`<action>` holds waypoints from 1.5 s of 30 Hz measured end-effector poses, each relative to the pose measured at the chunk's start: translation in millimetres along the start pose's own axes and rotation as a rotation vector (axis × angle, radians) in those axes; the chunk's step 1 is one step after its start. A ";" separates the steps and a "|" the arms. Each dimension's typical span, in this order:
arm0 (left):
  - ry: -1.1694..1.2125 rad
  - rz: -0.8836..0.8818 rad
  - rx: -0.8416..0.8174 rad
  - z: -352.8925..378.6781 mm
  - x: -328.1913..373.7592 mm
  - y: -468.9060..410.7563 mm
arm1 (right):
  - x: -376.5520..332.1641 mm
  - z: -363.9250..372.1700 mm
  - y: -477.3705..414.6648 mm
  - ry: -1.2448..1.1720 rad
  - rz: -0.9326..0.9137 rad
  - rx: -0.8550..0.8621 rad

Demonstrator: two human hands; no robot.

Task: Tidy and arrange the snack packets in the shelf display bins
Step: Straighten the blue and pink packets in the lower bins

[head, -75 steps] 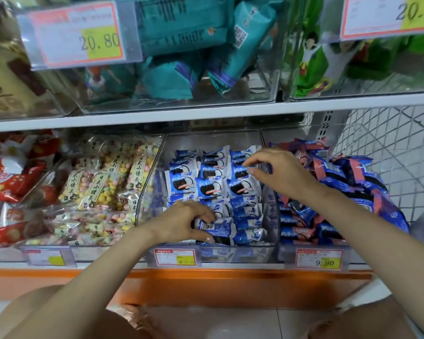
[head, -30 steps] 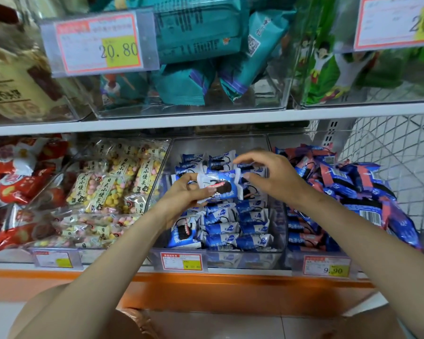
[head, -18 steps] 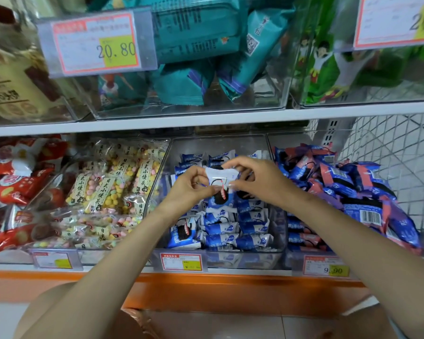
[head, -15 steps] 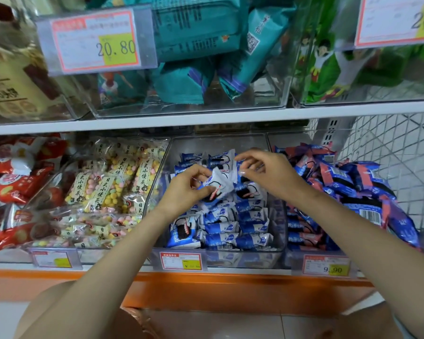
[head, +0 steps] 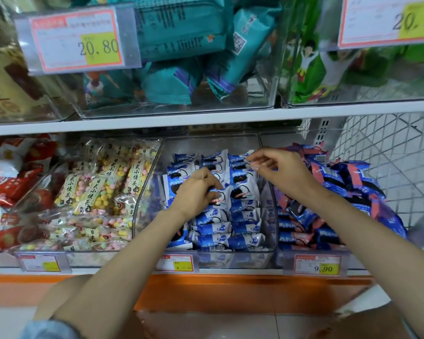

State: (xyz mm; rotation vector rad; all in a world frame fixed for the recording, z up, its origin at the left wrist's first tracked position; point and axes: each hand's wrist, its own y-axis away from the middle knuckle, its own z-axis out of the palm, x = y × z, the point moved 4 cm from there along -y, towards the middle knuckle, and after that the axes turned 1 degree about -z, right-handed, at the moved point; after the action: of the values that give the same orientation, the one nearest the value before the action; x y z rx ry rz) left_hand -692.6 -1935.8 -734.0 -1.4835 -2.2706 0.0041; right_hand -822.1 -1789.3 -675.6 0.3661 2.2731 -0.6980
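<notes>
Shelf (head: 157, 123), clear bin (head: 269, 216) of blue packets (head: 242, 223) beside candy bags (head: 96, 189); left hand (head: 196, 192) grips one packet (head: 224, 195); right hand (head: 279, 172) curled at back-right corner, hold unclear

The raised packet (head: 227, 195) has been lowered into the middle bin (head: 271, 216) by the left hand (head: 196, 192) and released by the right hand (head: 282, 171).

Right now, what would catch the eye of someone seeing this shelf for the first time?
Two bare hands meet in the middle clear bin of the lower row: the left hand grips a blue-and-white packet, and the right hand reaches to the back row. Next come the pastel candy bags in the bin to the left and the yellow 20.80 price tag above them.
</notes>
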 end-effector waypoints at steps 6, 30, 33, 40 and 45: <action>-0.247 0.067 0.050 -4.8 0.6 5.7 | 3.7 0.5 -0.7 0.015 -0.009 -0.022; -0.102 -0.140 -0.486 -30.8 -23.9 70.0 | -12.0 25.5 -8.9 0.007 -0.021 -0.091; -0.161 -0.177 -0.520 -29.1 -23.8 69.8 | -10.8 25.4 -8.7 0.001 -0.018 -0.093; 0.258 -0.153 -0.346 -39.1 -13.4 65.3 | -10.3 22.0 -7.8 -0.007 -0.013 -0.100; 0.527 -0.297 -0.379 -35.9 -23.7 69.8 | -12.0 24.9 -7.9 -0.021 -0.016 -0.120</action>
State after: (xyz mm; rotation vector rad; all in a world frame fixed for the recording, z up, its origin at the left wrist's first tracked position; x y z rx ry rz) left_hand -611.0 -1934.7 -725.6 -1.1137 -2.0833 -0.8426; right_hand -803.4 -1810.8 -678.9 0.2825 2.2875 -0.5679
